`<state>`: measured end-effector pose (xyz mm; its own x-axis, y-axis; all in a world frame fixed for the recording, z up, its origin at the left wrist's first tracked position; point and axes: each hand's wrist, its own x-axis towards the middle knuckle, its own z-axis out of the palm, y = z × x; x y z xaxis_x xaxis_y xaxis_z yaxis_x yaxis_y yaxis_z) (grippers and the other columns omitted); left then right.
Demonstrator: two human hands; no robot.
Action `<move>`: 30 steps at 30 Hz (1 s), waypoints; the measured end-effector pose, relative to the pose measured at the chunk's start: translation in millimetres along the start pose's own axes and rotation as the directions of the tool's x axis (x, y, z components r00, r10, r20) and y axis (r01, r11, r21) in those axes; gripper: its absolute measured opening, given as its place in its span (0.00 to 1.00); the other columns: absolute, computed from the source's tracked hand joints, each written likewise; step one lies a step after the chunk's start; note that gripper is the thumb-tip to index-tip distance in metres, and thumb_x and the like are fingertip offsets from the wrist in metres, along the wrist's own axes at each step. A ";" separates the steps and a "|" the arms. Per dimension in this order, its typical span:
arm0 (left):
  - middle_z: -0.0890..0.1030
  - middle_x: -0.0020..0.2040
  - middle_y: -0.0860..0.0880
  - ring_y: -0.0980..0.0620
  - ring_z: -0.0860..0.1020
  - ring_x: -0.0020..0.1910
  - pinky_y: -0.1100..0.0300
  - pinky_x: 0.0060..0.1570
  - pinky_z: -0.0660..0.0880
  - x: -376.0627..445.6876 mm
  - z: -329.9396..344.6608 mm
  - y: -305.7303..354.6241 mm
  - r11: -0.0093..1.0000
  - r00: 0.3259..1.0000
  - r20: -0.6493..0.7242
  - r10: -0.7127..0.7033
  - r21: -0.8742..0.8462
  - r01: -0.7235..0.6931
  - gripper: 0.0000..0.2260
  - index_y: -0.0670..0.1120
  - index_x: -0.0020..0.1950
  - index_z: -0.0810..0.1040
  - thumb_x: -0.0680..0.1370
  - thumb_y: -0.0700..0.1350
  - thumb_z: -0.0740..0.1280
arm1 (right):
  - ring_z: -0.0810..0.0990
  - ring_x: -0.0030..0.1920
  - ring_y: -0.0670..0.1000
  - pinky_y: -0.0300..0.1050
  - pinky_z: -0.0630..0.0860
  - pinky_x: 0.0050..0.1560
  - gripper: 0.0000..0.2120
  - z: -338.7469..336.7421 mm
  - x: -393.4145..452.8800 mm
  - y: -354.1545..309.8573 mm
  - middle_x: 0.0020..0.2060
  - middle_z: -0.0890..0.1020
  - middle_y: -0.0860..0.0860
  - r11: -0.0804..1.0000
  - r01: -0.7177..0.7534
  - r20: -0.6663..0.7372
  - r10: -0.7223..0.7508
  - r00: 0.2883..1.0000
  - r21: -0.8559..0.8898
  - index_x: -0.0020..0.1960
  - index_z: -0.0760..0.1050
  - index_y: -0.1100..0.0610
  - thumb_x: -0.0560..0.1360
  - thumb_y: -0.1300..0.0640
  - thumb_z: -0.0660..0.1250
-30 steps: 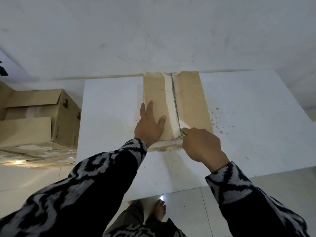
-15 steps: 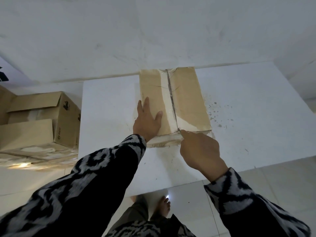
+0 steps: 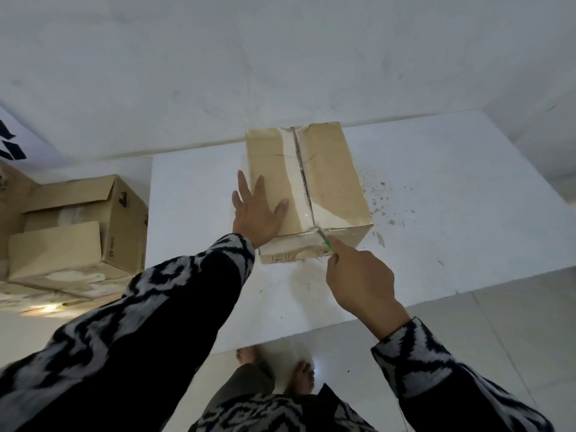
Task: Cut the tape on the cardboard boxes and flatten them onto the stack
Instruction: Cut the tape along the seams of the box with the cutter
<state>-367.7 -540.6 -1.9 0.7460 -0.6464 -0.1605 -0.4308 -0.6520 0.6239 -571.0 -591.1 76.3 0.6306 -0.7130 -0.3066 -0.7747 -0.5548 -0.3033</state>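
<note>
white table (image 3: 436, 213) | box (image 3: 333, 176) — left hand (image 3: 255, 216) flat | right hand (image 3: 361, 282) — cutter (image 3: 324, 241)

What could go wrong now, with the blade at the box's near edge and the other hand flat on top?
The cutter points away, but a slip along the seam could reach the left hand lying flat beside it. The right hand pulls near the box edge, so the box might slide on the table.
</note>
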 end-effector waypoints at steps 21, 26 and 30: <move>0.48 0.81 0.56 0.54 0.42 0.79 0.52 0.75 0.56 -33.6 -27.2 -26.5 0.911 0.881 0.319 0.350 0.105 -0.399 0.23 0.51 0.80 0.53 0.85 0.49 0.53 | 0.72 0.35 0.45 0.44 0.68 0.33 0.21 12.9 -1.9 29.7 0.34 0.74 0.45 0.975 0.065 -0.077 -0.050 0.996 0.214 0.73 0.65 0.39 0.83 0.54 0.51; 0.51 0.80 0.58 0.55 0.44 0.79 0.51 0.74 0.61 -27.5 -23.6 -34.2 0.885 0.876 0.311 0.369 0.170 -0.434 0.24 0.54 0.79 0.59 0.83 0.52 0.59 | 0.72 0.32 0.46 0.43 0.66 0.31 0.20 16.3 2.5 42.5 0.32 0.74 0.46 0.976 0.042 -0.105 -0.020 0.994 0.212 0.71 0.66 0.36 0.83 0.53 0.51; 0.50 0.80 0.59 0.56 0.43 0.79 0.54 0.73 0.60 -25.0 -26.5 -35.1 0.862 0.859 0.338 0.384 0.204 -0.465 0.26 0.56 0.79 0.57 0.83 0.54 0.60 | 0.74 0.31 0.48 0.44 0.69 0.34 0.18 29.9 3.4 58.1 0.30 0.76 0.46 0.902 -0.056 -0.011 0.068 0.998 0.427 0.70 0.71 0.43 0.83 0.52 0.51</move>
<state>-357.7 -491.1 0.5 0.3043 -0.9395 -0.1570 -0.8216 -0.3423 0.4558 -612.5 -613.0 30.7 0.5762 -0.7536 -0.3164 -0.7150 -0.2772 -0.6418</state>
